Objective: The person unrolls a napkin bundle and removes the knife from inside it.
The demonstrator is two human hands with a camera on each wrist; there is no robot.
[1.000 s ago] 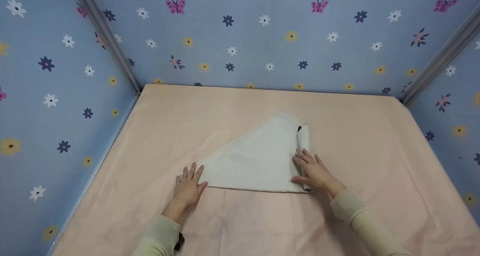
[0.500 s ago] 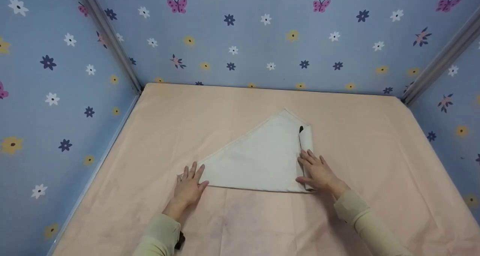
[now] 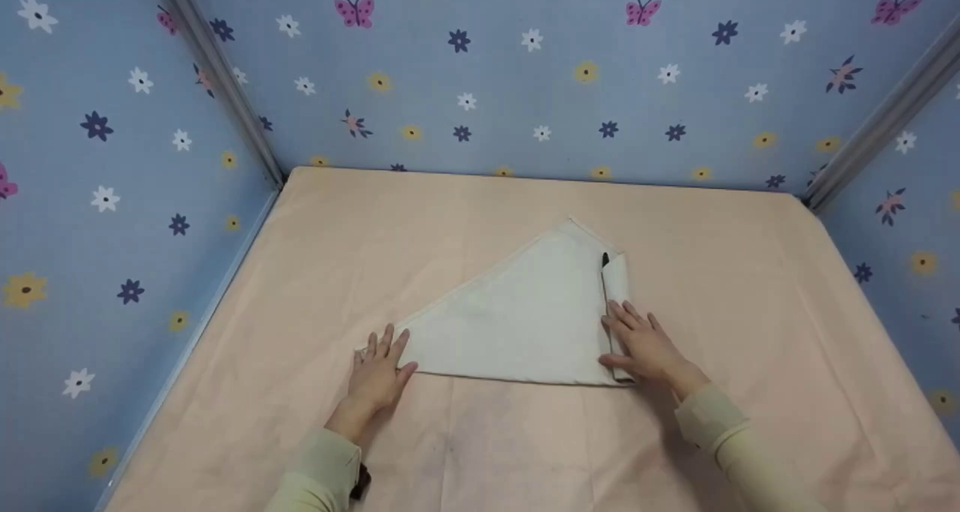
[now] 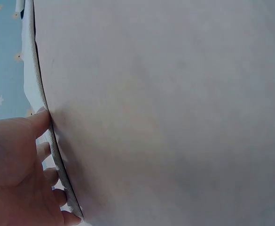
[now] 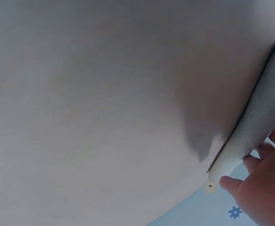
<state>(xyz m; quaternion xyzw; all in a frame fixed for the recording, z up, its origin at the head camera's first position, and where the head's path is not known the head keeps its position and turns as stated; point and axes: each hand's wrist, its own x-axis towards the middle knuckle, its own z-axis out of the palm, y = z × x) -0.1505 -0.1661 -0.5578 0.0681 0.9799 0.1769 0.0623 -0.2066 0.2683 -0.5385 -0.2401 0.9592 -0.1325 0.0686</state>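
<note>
A white, flat-folded fabric cloth (image 3: 502, 317) is lying on the pale peach, fabric-covered tabletop (image 3: 750, 287). At the cloth's left end, the left hand (image 3: 379, 373) is resting, grip released; along its folded right edge, the right hand (image 3: 641, 347) is touching it, fingers spread, grip also released.

A hand could pass over the worktop (image 3: 480, 444) by broad lanes between the white cloth (image 3: 502, 324) and the left and right edges; at the far edge the lane pinches where the cloth's tip points. The back wall (image 3: 495, 62), left wall (image 3: 60, 242) and right wall (image 3: 919, 220) bar those three edges, with posts (image 3: 223, 77) at both far corners. The left hand (image 3: 375, 381) obstructs the cloth's left end, the right hand (image 3: 645, 347) its raised roll (image 3: 616, 276). Between the forearms an open gap leads in from the near side.
</note>
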